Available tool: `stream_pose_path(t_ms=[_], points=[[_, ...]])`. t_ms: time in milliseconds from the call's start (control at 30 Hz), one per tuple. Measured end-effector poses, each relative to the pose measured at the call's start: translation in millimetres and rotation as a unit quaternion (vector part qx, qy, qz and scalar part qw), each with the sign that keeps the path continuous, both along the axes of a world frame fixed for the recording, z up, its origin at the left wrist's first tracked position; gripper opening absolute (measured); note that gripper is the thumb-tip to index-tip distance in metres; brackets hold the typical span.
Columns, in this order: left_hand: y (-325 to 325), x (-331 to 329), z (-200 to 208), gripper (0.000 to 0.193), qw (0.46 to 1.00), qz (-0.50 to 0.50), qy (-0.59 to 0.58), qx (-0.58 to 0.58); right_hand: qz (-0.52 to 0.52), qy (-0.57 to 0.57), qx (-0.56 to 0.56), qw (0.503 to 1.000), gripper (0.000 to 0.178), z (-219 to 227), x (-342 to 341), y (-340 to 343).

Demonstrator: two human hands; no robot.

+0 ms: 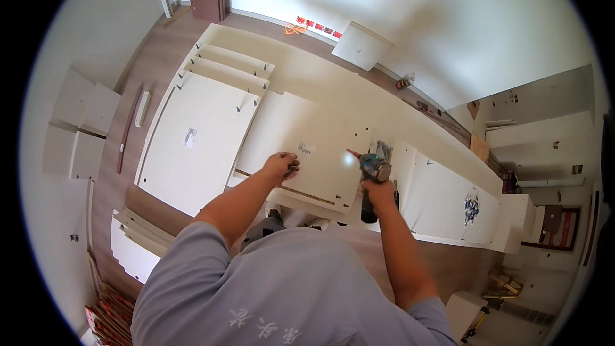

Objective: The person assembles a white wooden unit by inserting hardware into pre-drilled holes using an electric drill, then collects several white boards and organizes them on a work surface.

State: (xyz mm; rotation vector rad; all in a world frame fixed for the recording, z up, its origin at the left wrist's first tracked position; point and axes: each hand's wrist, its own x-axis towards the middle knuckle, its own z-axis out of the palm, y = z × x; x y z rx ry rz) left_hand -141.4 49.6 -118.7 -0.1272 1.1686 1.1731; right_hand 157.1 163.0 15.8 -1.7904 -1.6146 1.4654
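Note:
My right hand point(379, 193) is wrapped round the grip of a cordless drill point(373, 168). The drill's bit points to the upper left, and its lamp throws a bright spot on a white panel point(320, 182). Over that same panel, my left hand point(282, 166) is closed with its fingers curled; anything inside it is too small to make out. A printed label point(305, 148) lies on the panel just beyond the left hand. Two dark connecting bolts point(342, 201) stand near the panel's near right corner. Right beside the drill is a grey crumpled bundle point(384, 150).
Stacked white panels point(192, 109) with upright bolts lie at the left. A heap of small fittings point(471, 207) rests on the panels at right. More boards point(138, 243) stand at the lower left. An orange cord point(296, 27) lies by the far wall, near a leaning white board point(362, 45).

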Motion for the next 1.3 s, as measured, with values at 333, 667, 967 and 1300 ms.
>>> stream_pose_path(t_ms=[333,667,967,1300], points=[[5.3,-18.0,25.9,0.044,0.976,-0.131,0.153,-0.078,0.041,-0.120,-0.065,0.990,0.023,41.8,-36.2,116.4],[13.4,-11.7,25.6,0.045,0.972,-0.117,0.180,-0.095,0.153,-0.259,-0.018,0.953,0.022,33.1,-52.4,151.9],[12.2,-11.8,30.8,0.045,0.970,-0.121,0.199,-0.071,0.233,-0.318,0.011,0.919,0.024,26.9,-50.4,165.4],[-14.2,-11.5,3.2,0.034,0.998,0.019,-0.062,-0.024,0.169,-0.039,-0.037,0.984,0.022,93.3,-13.3,49.0]])
